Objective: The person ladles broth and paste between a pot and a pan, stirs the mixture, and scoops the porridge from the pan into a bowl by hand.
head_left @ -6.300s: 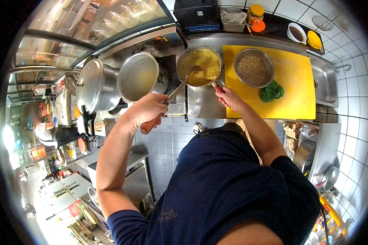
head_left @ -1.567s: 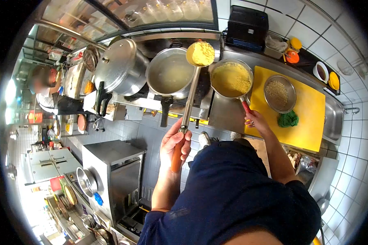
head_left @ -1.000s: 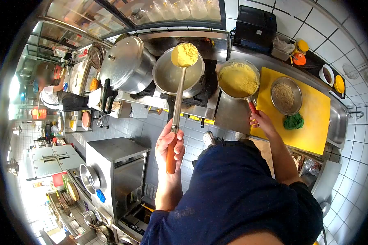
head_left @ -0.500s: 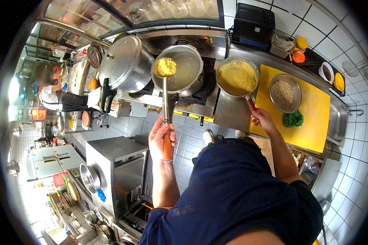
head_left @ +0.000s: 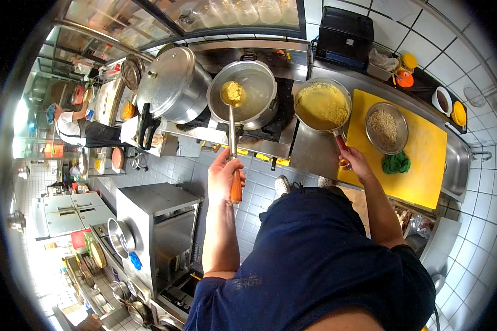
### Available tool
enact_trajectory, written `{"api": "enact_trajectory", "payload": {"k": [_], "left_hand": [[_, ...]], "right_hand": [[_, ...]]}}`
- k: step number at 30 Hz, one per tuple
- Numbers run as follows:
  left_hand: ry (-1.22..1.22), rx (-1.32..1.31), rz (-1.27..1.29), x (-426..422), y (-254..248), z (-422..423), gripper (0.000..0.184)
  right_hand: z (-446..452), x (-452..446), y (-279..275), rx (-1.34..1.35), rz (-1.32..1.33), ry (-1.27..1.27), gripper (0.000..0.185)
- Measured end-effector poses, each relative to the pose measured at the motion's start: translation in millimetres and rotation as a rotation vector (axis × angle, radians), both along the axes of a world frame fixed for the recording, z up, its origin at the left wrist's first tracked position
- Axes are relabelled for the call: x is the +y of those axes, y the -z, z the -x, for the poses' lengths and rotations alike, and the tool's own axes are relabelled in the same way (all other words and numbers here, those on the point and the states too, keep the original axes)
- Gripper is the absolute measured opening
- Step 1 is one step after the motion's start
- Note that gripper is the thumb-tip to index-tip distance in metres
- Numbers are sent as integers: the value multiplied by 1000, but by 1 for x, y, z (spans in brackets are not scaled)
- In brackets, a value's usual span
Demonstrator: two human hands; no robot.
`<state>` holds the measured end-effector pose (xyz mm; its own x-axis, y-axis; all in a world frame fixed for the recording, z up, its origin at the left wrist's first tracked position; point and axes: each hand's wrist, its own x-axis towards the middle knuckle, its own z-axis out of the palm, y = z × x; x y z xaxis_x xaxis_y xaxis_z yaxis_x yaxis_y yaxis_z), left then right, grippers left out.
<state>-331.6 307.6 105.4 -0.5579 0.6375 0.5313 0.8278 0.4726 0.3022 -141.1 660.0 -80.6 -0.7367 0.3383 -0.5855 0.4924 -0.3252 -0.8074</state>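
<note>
My left hand [head_left: 225,177] is closed around the wooden grip of a long-handled ladle [head_left: 232,129]. Yellow crumbly mash [head_left: 234,94] fills the ladle's bowl, which is over the left part of a metal pot [head_left: 266,115] of cloudy liquid. On the right, my right hand [head_left: 356,164] grips the red handle of a saucepan [head_left: 315,127]. More of the same yellow mash [head_left: 327,105] coats the inside of this pan, piled thicker on its right side.
A large lidded pressure cooker [head_left: 168,83] stands left of the pot. To the right, a yellow cutting board [head_left: 419,149] bears a steel bowl [head_left: 374,142] of pale grains and a green cloth [head_left: 396,162]. Beyond is a sink [head_left: 456,165]. A co-worker [head_left: 72,124] stands far left.
My left hand and the ladle have shifted right and slightly forward, bringing the ladle's bowl from the pot's left rim further inside its outline. My right hand keeps its hold on the saucepan.
</note>
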Motion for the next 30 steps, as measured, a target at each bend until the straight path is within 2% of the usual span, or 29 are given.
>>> {"api": "enact_trajectory", "payload": {"k": [3, 5, 7, 16, 22, 25, 30], "left_hand": [[57, 20, -5, 2, -7, 3, 57], [-60, -491, -214, 1, -5, 11, 57], [-325, -1601, -662, -1, 3, 25, 57], [-302, -1515, -832, -5, -7, 14, 58], [-418, -1402, -672, -7, -11, 5, 60], [-443, -1371, -506, -4, -17, 4, 61], [-438, -1410, -504, -1, 12, 23, 62]], "right_hand": [[-3, 1, 8, -10, 16, 14, 38], [-6, 3, 13, -15, 15, 12, 40], [-6, 3, 13, -18, 10, 18, 42], [-8, 1, 13, -34, 5, 25, 41], [-9, 0, 16, -31, 19, 35, 42], [-7, 1, 14, -32, 29, 31, 43], [-5, -1, 8, -29, 21, 22, 43]]}}
